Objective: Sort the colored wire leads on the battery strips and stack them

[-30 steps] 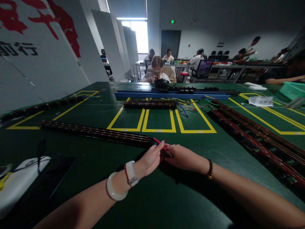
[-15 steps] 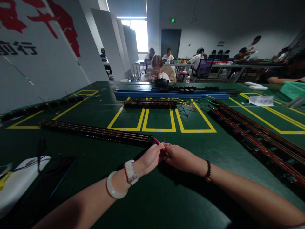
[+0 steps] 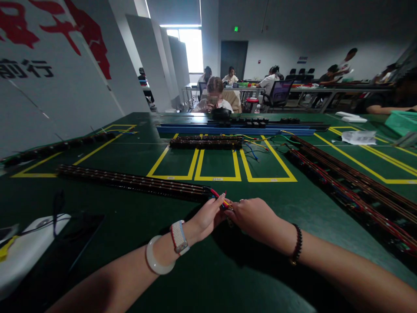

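Observation:
Coloured wires [image 3: 215, 192], red and yellow among them, come out of the right end of a long dark strip with copper-coloured rails [image 3: 137, 181] lying on the green table. My left hand [image 3: 207, 217] is closed around these wires, thumb on top. Just to its right, my right hand [image 3: 254, 217] is closed at the wires' far ends, knuckles up. The wire tips are mostly hidden between the fingers. A small piece hangs below the right fingers, too small to name.
A shorter railed strip [image 3: 205, 142] with loose wires lies inside yellow tape outlines. Long wired strips [image 3: 352, 191] run along the right. Blue rails [image 3: 234, 129] cross the back. A white device [image 3: 35, 243] sits at left. A person [image 3: 213, 98] sits opposite; a green basket [image 3: 404, 123] stands far right.
My right hand has shifted slightly right and turned, knuckles higher. More of the wires shows between the hands. My left hand stays nearly in place.

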Motion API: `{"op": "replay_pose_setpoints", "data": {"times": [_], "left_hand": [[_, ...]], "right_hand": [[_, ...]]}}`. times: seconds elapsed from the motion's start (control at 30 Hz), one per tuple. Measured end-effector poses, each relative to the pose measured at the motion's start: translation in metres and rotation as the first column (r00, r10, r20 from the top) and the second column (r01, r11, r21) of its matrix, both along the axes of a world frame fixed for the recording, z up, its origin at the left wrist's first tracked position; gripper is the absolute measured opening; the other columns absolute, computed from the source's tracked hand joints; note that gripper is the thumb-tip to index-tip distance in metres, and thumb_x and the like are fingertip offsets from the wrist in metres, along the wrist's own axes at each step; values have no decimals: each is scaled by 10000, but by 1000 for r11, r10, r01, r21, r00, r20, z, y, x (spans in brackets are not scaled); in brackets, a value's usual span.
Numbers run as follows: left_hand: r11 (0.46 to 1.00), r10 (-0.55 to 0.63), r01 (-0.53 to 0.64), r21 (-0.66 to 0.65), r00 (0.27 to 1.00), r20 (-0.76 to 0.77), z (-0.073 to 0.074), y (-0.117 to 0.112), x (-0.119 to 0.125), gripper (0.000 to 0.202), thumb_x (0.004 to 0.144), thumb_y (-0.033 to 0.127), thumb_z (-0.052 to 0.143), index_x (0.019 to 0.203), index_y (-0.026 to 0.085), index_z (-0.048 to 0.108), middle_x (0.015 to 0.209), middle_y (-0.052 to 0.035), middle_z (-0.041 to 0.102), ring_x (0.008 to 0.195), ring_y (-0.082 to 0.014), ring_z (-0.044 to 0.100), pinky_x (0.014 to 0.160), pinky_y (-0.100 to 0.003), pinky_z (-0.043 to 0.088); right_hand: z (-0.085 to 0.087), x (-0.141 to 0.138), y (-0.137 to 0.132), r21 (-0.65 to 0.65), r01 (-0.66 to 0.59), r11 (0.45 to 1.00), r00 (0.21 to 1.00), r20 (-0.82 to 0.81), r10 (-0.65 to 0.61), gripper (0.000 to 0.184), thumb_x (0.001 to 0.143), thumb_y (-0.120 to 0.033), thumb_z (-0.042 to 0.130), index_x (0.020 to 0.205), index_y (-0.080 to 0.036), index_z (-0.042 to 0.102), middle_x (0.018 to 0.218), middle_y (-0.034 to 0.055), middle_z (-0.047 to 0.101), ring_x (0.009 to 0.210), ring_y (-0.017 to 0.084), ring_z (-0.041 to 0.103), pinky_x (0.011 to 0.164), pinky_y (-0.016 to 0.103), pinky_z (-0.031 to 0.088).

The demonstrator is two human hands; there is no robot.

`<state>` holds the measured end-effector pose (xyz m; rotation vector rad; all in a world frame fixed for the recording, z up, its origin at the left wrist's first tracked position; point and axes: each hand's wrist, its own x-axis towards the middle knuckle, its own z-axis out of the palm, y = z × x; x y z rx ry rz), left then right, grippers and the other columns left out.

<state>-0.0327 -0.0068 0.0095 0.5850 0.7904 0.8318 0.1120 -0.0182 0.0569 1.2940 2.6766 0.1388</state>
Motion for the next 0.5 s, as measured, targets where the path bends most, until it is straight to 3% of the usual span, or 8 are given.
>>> {"op": "replay_pose_setpoints", "data": {"times": [0.13, 0.3, 0.37, 0.5], "left_hand": [[999, 30, -31, -22, 999, -23, 0, 0, 0, 181, 886, 289, 529, 786, 143, 567, 744, -25, 648, 653, -102, 593, 640, -233, 452], [999, 44, -43, 2, 999, -16, 5, -2, 2, 176, 878, 294, 542, 786, 144, 539, 777, -47, 660, 737, -136, 629, 754, -293, 480], [999, 41, -41, 16, 999, -11, 8, -3, 2, 155, 882, 286, 537, 819, 145, 533, 811, -57, 669, 765, -143, 640, 787, -307, 480], [1000, 0, 1, 15, 998, -58, 14, -4, 1, 129, 910, 255, 481, 867, 138, 515, 876, -83, 678, 801, -144, 655, 795, -298, 480]], "right_hand": [[9, 2, 0, -17, 40, 999, 999, 12, -40, 339, 957, -260, 368, 877, -149, 679, 754, 132, 679, 640, 209, 653, 526, 258, 430], [15, 13, 15, -194, 143, 971, 969, -173, -177, 437, 943, -399, 394, 710, -157, 674, 635, 87, 638, 539, 149, 567, 487, 238, 328], [13, 24, 27, -318, 127, 940, 933, -284, -222, 407, 924, -403, 437, 695, -150, 659, 600, 59, 617, 497, 116, 519, 467, 228, 299], [4, 42, 51, -571, 29, 820, 819, -457, -347, 385, 916, -425, 442, 771, -127, 637, 589, 28, 602, 461, 93, 508, 446, 203, 339]]}}
